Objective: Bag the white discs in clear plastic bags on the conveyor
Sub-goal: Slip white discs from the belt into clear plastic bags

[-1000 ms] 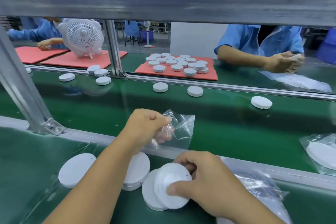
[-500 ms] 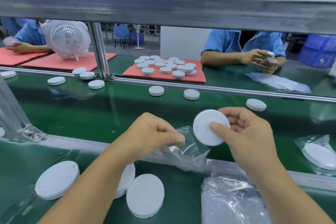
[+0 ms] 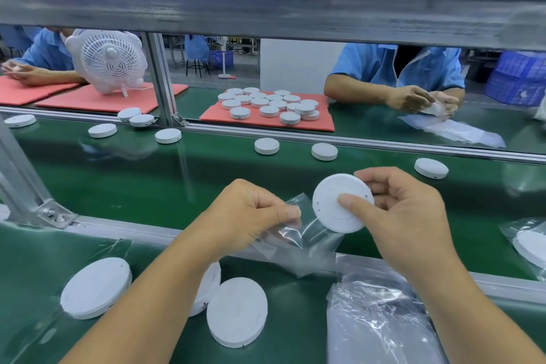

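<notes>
Lifted off the bench since a second ago, white disc (image 3: 339,201) sits centre frame, pinched in right hand (image 3: 404,213), touching the mouth of clear bag (image 3: 298,233) pinched by left hand (image 3: 251,213); insertion seems imminent

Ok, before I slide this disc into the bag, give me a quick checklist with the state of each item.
1. Disc held firmly: ok, the right hand pinches the white disc by thumb and fingers.
2. Bag held: ok, the left hand pinches the clear bag at its top edge.
3. Bag mouth open: cannot tell, the film is crumpled.
4. Disc at the bag mouth: ok, right beside it.
5. Spare bags within reach: ok, the bag stack lies under the right forearm.
</notes>
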`<act>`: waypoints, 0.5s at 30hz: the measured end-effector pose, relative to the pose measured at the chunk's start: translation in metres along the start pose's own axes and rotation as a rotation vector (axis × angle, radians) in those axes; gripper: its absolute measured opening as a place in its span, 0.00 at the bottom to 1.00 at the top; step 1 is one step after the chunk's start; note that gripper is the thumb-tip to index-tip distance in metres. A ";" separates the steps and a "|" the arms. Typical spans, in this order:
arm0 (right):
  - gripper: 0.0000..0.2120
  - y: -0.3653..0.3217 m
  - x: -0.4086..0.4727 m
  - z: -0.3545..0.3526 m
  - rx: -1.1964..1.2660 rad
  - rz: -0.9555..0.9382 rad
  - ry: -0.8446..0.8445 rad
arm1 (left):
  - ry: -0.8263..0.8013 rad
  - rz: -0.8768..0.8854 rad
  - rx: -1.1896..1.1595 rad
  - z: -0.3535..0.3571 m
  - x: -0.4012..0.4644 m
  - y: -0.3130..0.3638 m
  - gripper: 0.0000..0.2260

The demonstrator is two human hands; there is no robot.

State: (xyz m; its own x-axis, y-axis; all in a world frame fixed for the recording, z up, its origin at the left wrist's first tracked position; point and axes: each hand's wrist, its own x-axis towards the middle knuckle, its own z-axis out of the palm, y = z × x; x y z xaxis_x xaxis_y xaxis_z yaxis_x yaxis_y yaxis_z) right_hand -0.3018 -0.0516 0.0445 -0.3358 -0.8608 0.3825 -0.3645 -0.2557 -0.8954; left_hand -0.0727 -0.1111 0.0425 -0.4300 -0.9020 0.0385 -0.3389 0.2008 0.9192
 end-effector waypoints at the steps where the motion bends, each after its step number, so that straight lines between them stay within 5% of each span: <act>1: 0.14 0.001 0.000 0.000 -0.011 0.001 -0.011 | 0.002 0.001 -0.003 0.000 0.000 0.000 0.07; 11: 0.12 0.003 -0.001 0.008 0.166 -0.025 -0.123 | -0.071 -0.057 -0.276 0.021 -0.001 0.005 0.07; 15: 0.04 0.001 -0.006 0.007 0.072 -0.067 -0.430 | 0.141 -0.132 -0.521 0.036 0.005 0.008 0.13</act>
State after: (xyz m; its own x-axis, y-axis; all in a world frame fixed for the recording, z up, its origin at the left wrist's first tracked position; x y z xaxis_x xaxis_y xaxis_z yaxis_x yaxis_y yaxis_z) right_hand -0.2937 -0.0502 0.0400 0.0843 -0.9421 0.3246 -0.3064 -0.3345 -0.8912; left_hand -0.1080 -0.1006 0.0361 -0.2831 -0.9564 -0.0713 0.0915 -0.1009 0.9907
